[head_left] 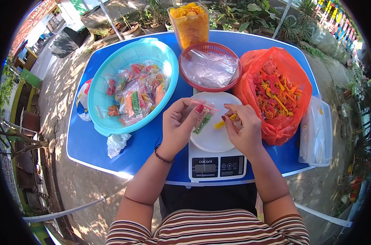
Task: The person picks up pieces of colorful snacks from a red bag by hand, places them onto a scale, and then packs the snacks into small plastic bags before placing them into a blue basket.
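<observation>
Over the white round plate of a kitchen scale, my left hand pinches a small clear zip bag with a red strip along its top. Green and pale pink snack pieces show inside the bag. To its right, my right hand has its fingers curled around one end of a yellow twisted snack piece. The scale's front panel faces me, its display too faint to read.
A turquoise basket with filled small bags stands left. Behind the scale is a red basket of clear plastic bags, with a tub of orange chips beyond. Right are a red bag of colourful twisted snacks and a clear box.
</observation>
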Demonstrator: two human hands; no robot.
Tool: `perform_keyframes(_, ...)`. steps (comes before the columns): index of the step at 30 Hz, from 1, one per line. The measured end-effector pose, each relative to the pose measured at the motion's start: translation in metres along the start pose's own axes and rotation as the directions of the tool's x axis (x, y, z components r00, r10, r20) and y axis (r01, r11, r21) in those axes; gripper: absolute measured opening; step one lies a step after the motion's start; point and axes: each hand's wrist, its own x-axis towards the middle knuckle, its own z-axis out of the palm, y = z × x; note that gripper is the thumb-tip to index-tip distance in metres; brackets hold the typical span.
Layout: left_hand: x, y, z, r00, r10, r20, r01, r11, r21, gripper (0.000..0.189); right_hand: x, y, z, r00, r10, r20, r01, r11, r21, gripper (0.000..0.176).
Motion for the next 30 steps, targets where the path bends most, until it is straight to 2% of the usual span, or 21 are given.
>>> perform_keyframes(4, 0.000, 0.000, -0.002, 1.000, -0.015, 0.007, 0.015, 1.000, 0.010, 0.023, -0.003, 0.005, -0.004, 0.979, 0.200, 0.035, -0.203, 0.953, 0.226, 0.020)
perform_keyframes(7, 0.000, 0.001, 0.000, 0.999, -0.040, 0.002, 0.040, 0.999, 0.007, 0.022, -0.002, 0.011, 0.000, 0.969, 0.227, -0.099, -0.135, 0.821, 0.554, 0.012)
perform_keyframes(11, -0.001, -0.006, 0.001, 1.000, -0.003, -0.012, 0.003, 0.997, 0.074, 0.020, 0.001, 0.009, -0.006, 0.915, 0.324, -0.239, -0.062, 0.701, 0.711, 0.013)
perform_keyframes(12, 0.000, -0.005, 0.000, 1.000, -0.002, -0.005, 0.002, 0.994, 0.107, 0.021, 0.000, 0.010, -0.006, 0.902, 0.371, -0.219, -0.076, 0.638, 0.766, 0.013)
perform_keyframes(15, -0.004, -0.004, 0.002, 1.000, -0.013, 0.004, 0.012, 0.982, 0.188, 0.024, 0.000, 0.003, -0.006, 0.906, 0.338, -0.254, -0.019, 0.634, 0.773, 0.013)
perform_keyframes(18, -0.004, -0.001, 0.004, 1.000, -0.011, 0.009, 0.009, 0.974, 0.227, 0.026, -0.001, 0.003, -0.003, 0.913, 0.294, -0.283, -0.001, 0.696, 0.718, 0.014)
perform_keyframes(21, -0.005, -0.001, 0.004, 0.999, -0.022, 0.038, 0.012, 0.971, 0.240, 0.026, -0.004, -0.001, -0.003, 0.936, 0.212, -0.281, 0.018, 0.768, 0.640, 0.016)
perform_keyframes(24, -0.004, -0.001, 0.003, 0.997, -0.031, 0.064, 0.012, 0.963, 0.271, 0.026, -0.009, 0.006, 0.002, 0.933, 0.065, -0.354, 0.142, 0.838, 0.527, 0.017)
perform_keyframes(26, -0.004, -0.003, 0.003, 0.999, -0.008, 0.033, 0.000, 0.968, 0.250, 0.027, -0.010, 0.007, 0.001, 0.932, 0.045, -0.361, 0.163, 0.835, 0.526, 0.017)
perform_keyframes(30, -0.004, 0.000, 0.003, 0.996, -0.016, 0.092, -0.009, 0.965, 0.262, 0.026, -0.009, 0.004, -0.002, 0.943, 0.070, -0.325, 0.134, 0.814, 0.565, 0.014)
